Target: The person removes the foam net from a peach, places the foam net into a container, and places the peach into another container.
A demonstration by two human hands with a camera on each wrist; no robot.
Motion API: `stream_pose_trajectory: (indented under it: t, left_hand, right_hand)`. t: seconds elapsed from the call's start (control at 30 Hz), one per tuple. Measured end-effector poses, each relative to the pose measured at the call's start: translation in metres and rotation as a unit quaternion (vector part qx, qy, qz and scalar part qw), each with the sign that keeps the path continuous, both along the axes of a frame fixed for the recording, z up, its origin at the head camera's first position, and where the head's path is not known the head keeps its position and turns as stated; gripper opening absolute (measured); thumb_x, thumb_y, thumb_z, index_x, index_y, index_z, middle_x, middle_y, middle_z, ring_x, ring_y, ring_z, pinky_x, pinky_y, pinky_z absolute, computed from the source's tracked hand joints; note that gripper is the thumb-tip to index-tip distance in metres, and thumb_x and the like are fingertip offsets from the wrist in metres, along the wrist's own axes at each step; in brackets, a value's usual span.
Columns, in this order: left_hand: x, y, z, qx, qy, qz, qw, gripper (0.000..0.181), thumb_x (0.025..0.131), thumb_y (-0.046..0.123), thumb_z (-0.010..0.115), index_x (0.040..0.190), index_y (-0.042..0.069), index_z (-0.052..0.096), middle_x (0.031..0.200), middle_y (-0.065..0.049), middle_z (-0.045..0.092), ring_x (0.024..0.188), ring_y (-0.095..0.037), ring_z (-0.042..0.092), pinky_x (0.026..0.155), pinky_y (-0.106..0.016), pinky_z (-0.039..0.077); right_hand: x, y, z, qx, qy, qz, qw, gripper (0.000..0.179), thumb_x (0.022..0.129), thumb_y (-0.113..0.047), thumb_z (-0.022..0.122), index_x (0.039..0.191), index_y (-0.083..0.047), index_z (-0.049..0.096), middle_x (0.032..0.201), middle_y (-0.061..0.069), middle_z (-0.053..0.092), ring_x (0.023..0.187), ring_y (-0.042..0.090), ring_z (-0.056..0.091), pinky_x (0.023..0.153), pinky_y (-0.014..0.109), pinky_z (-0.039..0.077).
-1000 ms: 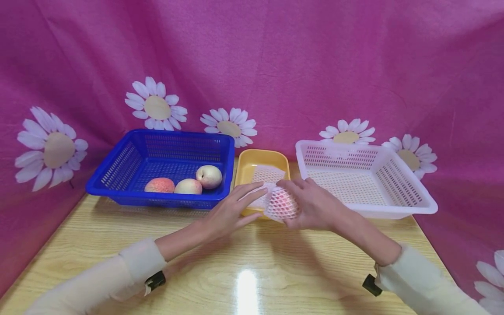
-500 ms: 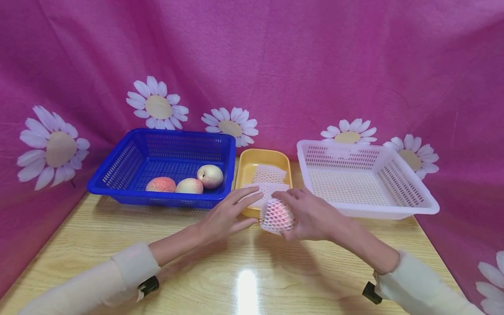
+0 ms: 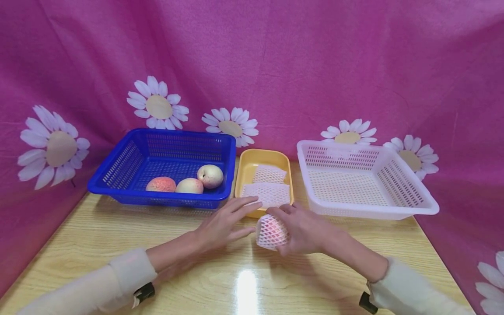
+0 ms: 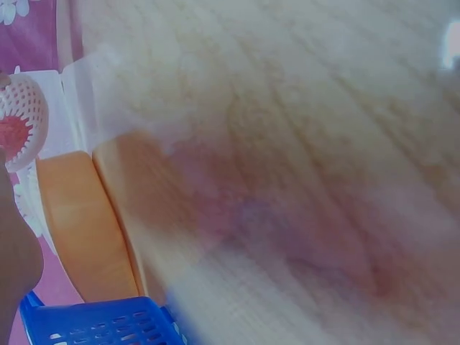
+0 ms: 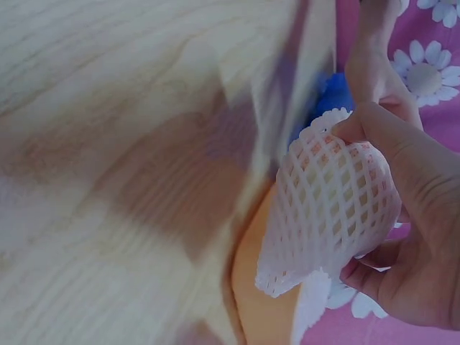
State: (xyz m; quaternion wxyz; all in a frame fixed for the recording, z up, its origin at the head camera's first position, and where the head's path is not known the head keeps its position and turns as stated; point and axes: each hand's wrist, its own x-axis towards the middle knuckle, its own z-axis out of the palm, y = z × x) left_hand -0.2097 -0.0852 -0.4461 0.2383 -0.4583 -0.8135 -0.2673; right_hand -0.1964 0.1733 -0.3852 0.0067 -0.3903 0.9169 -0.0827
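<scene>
In the head view my right hand (image 3: 305, 229) grips a peach (image 3: 274, 229) wrapped in a white foam net sleeve, close in front of the yellow tray. The right wrist view shows the foam net (image 5: 327, 208) around the fruit, thumb and fingers pinching it from opposite sides. Fingers extended, my left hand (image 3: 224, 221) reaches toward the wrapped peach from the left, its thumb tip close to the net. Two flat foam nets (image 3: 265, 194) lie in the yellow tray (image 3: 245, 168), one behind the other.
Left of the tray stands a blue basket (image 3: 135, 192) with three bare peaches (image 3: 210, 176) inside. A white basket (image 3: 370, 210) stands to its right. Behind everything hangs a pink flowered cloth (image 3: 275, 78); the wooden table (image 3: 204, 284) extends toward me.
My right hand has brought the wrapped peach toward me and slightly left, off the front of the tray. The left hand has drawn back a little with it, uncovering the front foam net.
</scene>
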Motion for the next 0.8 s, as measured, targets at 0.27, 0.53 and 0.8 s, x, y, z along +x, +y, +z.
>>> stream_pose_trajectory:
  t: [0.27, 0.53, 0.8]
  left_hand:
    - [0.004, -0.003, -0.008, -0.012, -0.029, -0.006, 0.9995, 0.058, 0.090, 0.029, 0.075, 0.141, 0.010, 0.056, 0.143, -0.008, 0.052, 0.131, -0.023, 0.048, 0.109, -0.037, 0.040]
    - [0.006, -0.003, -0.015, -0.015, -0.032, -0.035, 0.9987, 0.058, 0.090, 0.027, 0.075, 0.142, 0.010, 0.055, 0.142, -0.009, 0.054, 0.130, -0.021, 0.049, 0.107, -0.037, 0.042]
    - [0.008, -0.002, -0.019, -0.022, -0.030, -0.050, 0.9981, 0.059, 0.089, 0.026, 0.076, 0.141, 0.010, 0.056, 0.141, -0.008, 0.055, 0.129, -0.021, 0.050, 0.106, -0.036, 0.043]
  right_hand:
    - [-0.001, -0.002, -0.015, 0.008, 0.005, 0.005, 0.9999, 0.089, 0.064, -0.042, 0.085, 0.141, -0.014, 0.051, 0.115, 0.010, 0.064, 0.094, 0.026, 0.057, 0.070, 0.035, 0.052]
    - [-0.003, -0.005, -0.023, 0.014, 0.000, 0.003, 0.9999, 0.089, 0.065, -0.042, 0.083, 0.144, -0.018, 0.048, 0.115, 0.009, 0.063, 0.097, 0.027, 0.058, 0.069, 0.035, 0.053]
    - [-0.002, -0.009, -0.028, 0.018, -0.019, 0.005, 0.9996, 0.082, 0.066, -0.042, 0.082, 0.139, -0.018, 0.050, 0.122, 0.012, 0.061, 0.101, 0.029, 0.057, 0.072, 0.037, 0.054]
